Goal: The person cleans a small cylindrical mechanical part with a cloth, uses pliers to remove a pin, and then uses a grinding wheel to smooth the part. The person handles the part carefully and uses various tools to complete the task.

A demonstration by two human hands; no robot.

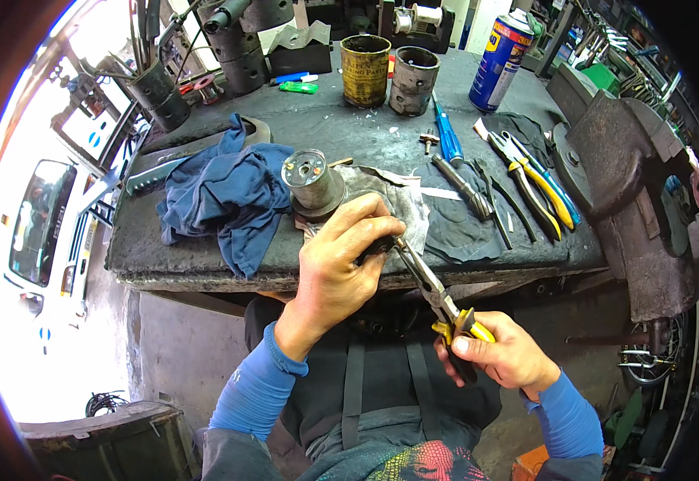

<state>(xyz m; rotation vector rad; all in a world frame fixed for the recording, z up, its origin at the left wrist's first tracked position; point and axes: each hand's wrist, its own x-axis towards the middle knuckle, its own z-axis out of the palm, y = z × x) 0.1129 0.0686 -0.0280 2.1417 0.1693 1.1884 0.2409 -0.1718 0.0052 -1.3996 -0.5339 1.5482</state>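
Note:
My right hand (498, 353) is wrapped round the yellow-and-black handles of long-nose pliers (434, 293). The pliers slant up to the left, and their tips meet a small dark part (377, 247) pinched in the fingers of my left hand (341, 260). My left fingers cover most of that part, so its kind is unclear. Just beyond my left hand, a metal cylinder (317, 188) with a round studded top stands on the bench. A grey rag (410, 208) lies beside it, and a crumpled blue cloth (225, 192) is to its left.
On the bench (205, 276) to the right lie a blue-handled screwdriver (447, 132), a metal rod-shaped tool (462, 186) and yellow-handled pliers (530, 180). Two tins, one a yellow can (365, 72), and a blue spray can (500, 60) stand behind. A heavy vise (634, 160) occupies the right edge.

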